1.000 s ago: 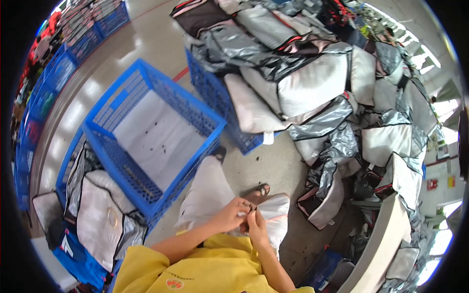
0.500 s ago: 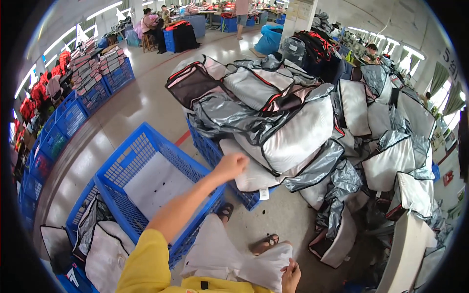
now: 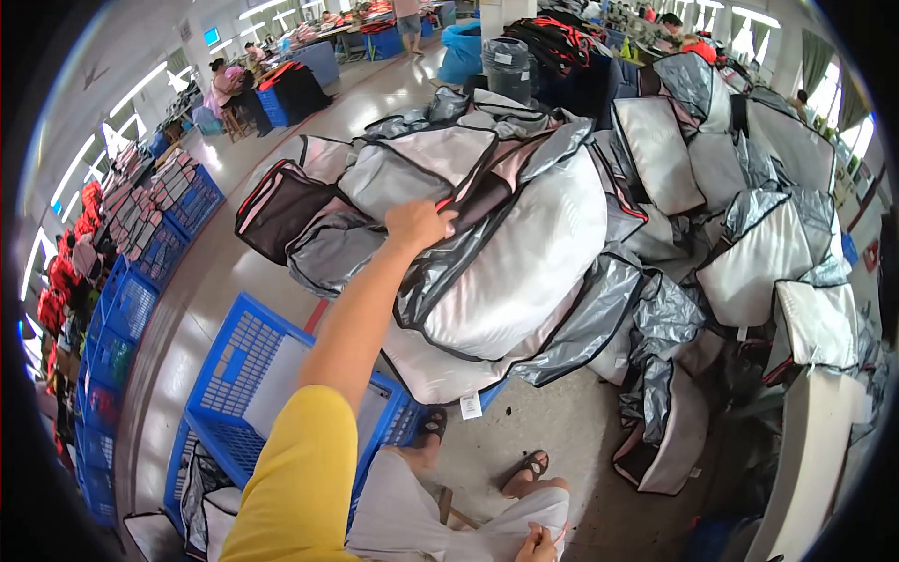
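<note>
My left hand (image 3: 419,228) reaches out over a heap of white and silver foil-lined bags with black edging. Its fingers are closed on the red-and-black edge of a bag (image 3: 482,206) near the top of the heap. A large white padded bag panel (image 3: 524,272) bulges just to the right of it, and a dark mesh-sided bag (image 3: 286,211) lies to the left. Low by my right knee, my right hand (image 3: 537,545) has its fingers curled together; whatever they hold, if anything, is hidden. A thin red line shows beside it.
A blue plastic crate (image 3: 211,412) with a pale sheet inside stands at lower left, another crate with bags beside it. More bags (image 3: 655,155) pile up on the right, near a pale board (image 3: 801,468). Stacked blue crates line the left; people work farther back.
My left hand has moved forward from above the heap's near edge and now grips a bag edge. The view has shifted. My right hand remains low by the knee.
</note>
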`<state>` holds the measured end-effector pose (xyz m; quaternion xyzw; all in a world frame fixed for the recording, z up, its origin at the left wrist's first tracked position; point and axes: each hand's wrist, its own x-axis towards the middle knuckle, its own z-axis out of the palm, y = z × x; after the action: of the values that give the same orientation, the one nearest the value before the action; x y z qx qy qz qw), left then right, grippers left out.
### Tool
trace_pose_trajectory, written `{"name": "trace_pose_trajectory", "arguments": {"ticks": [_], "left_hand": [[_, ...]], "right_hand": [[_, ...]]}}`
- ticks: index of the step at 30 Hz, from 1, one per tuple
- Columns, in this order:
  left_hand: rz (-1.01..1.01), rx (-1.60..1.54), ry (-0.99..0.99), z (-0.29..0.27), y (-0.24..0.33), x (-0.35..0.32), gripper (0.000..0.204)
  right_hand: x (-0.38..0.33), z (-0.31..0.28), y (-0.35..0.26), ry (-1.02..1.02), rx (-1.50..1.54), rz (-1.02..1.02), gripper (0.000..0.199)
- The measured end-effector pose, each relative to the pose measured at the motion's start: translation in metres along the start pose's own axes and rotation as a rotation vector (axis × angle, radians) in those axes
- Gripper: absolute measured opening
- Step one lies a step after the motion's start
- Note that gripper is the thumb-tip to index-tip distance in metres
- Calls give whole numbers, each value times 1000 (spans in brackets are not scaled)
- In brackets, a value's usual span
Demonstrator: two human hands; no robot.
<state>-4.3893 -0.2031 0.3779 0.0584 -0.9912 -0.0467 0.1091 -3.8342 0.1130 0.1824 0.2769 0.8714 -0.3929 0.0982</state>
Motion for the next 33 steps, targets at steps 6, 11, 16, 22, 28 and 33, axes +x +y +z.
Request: {"name": "trace_pose_trajectory", "arguments": {"ticks": [6,11,16,22,28,33], "left_hand": [[35,-117,333,-56,-17,24,47],[507,-405,665,-179,12,-46,29],[599,-552,715,-251,-43,-250,17],[444,-449,-54,-229,-187,-497,26],[-148,-366,144,-62,-302,-611,17],[-184,-53,57,-34,-317,-648,28]], "right_hand": [[3,-8,-9,-31,79,-43,32],[7,-9,11,-15,118,-61,32],[-2,-23,8,131,624,-125,42],[1,-65,-34,121,996,-220,56],[88,-18,-16,-281,1431,3,63],[59,-9,-40,-250,881,-193,71]]}}
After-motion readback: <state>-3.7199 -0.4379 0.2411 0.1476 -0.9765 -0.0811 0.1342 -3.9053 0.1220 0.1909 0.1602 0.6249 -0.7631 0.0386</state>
